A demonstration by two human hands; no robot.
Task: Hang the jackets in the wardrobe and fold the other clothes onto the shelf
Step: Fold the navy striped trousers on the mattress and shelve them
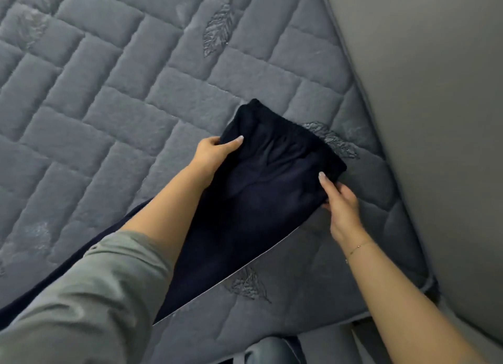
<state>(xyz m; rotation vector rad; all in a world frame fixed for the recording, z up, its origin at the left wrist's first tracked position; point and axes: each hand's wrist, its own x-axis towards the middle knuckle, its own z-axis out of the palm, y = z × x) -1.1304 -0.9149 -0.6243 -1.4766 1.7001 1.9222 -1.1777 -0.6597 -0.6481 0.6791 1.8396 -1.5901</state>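
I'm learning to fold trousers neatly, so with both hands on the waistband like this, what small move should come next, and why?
Probably lay the waistband flat and smooth it. The left hand and right hand each pinch a side of the dark trousers, whose elastic waist is lifted and rumpled above the quilted mattress, while the legs trail back toward the person. Flattening first should give a clean fold.

Both hands, left hand [215, 152] and right hand [341, 200], grip dark trousers [258, 200] on a quilted mattress [109, 105].
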